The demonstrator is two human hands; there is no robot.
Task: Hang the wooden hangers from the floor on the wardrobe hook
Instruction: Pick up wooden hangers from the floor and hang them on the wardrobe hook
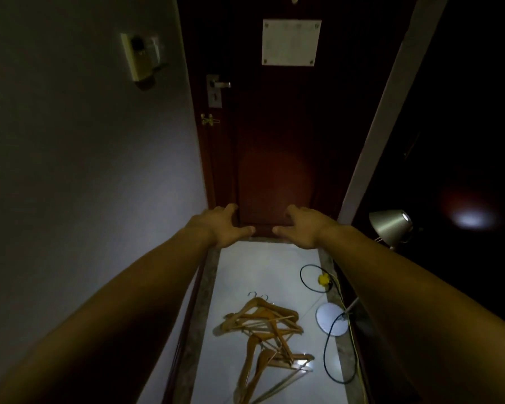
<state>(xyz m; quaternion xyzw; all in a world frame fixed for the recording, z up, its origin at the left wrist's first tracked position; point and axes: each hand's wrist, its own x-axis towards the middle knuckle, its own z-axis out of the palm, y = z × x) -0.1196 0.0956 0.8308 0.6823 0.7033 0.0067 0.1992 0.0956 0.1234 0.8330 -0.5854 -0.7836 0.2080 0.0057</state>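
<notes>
Several wooden hangers point(267, 330) with metal hooks lie in a tangled pile on the pale floor, low in the head view. Both my arms stretch forward well above the pile. My left hand point(226, 225) and my right hand point(301, 227) are held side by side in front of the base of the dark red door, fingers apart and slightly curled, holding nothing. No wardrobe hook shows; the dark area on the right hides its contents.
A dark red door point(274, 141) with a metal handle point(220, 84) closes the narrow hallway ahead. A lamp point(391, 225) with a round white base point(331, 319) stands right of the hangers, its black cable point(328, 354) looping over the floor. The grey wall point(85, 170) is on the left.
</notes>
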